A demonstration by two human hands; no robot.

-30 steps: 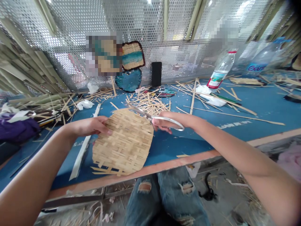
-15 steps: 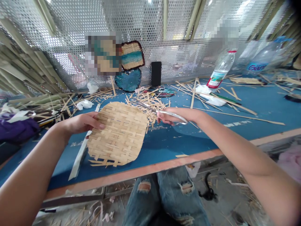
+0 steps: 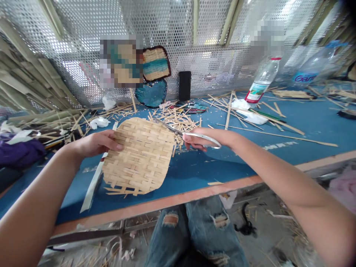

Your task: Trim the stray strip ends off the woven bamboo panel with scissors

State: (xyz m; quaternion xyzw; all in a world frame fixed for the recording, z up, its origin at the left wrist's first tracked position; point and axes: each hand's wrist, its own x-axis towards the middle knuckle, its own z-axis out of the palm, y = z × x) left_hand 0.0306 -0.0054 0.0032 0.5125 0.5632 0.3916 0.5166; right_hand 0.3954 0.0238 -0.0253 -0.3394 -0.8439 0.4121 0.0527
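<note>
My left hand [image 3: 101,144] grips the left edge of a woven bamboo panel [image 3: 140,157], thumb on top and the other fingers largely hidden underneath. The panel is pale, rounded at its upper corners, with loose strip ends along its lower left edge. It is held tilted above the blue table. In my right hand [image 3: 196,138] is a pair of scissors [image 3: 204,138] with pale, wide handles. Their blades point left along the panel's upper right edge; whether they touch it I cannot tell. Cut bamboo scraps [image 3: 182,120] lie in a heap behind the panel.
A blue table [image 3: 222,163] has a pinkish front edge. At its back stand a phone [image 3: 184,86], a blue heart-shaped piece [image 3: 151,93] and a water bottle [image 3: 261,83]. Long bamboo strips [image 3: 278,134] lie to the right. Bamboo poles [image 3: 36,74] lean at left against a perforated metal screen.
The scissors and my right hand have shifted slightly left and turned a little, bringing the blades closer to the panel's edge. My left hand keeps its hold.
</note>
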